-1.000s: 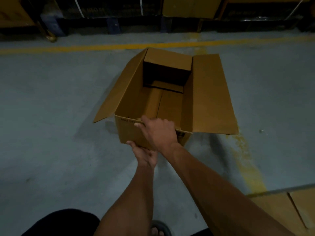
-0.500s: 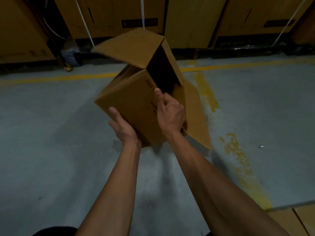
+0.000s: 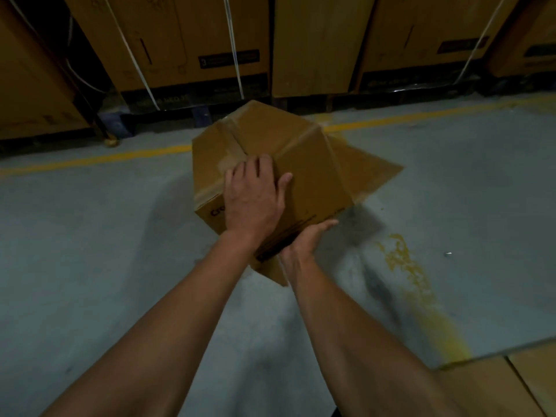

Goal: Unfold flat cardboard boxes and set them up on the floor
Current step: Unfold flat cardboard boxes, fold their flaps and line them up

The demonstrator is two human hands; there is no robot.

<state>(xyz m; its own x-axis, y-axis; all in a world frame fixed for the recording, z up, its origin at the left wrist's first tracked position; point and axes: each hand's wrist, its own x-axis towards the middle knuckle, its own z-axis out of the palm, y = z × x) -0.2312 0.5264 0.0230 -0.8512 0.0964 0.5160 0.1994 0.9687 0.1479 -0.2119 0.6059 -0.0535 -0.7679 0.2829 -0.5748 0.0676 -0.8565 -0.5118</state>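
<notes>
**Box held up, bottom side facing me**

I see the box [image 3: 304,164] up in the air over the floor [image 3: 90,236], held in front of me. It is tipped. Its taped bottom faces up and toward me, and its open side points away and down. Its long side runs from near left to far right. One flap [image 3: 370,173] sticks out to the right.

My left hand [image 3: 252,203] lies flat on the box, fingers spread over the tape [image 3: 231,152]. My right hand [image 3: 304,242] cups the low near edge from below, fingers bent round it.

Big boxes [image 3: 186,40] stand along the far wall.
</notes>
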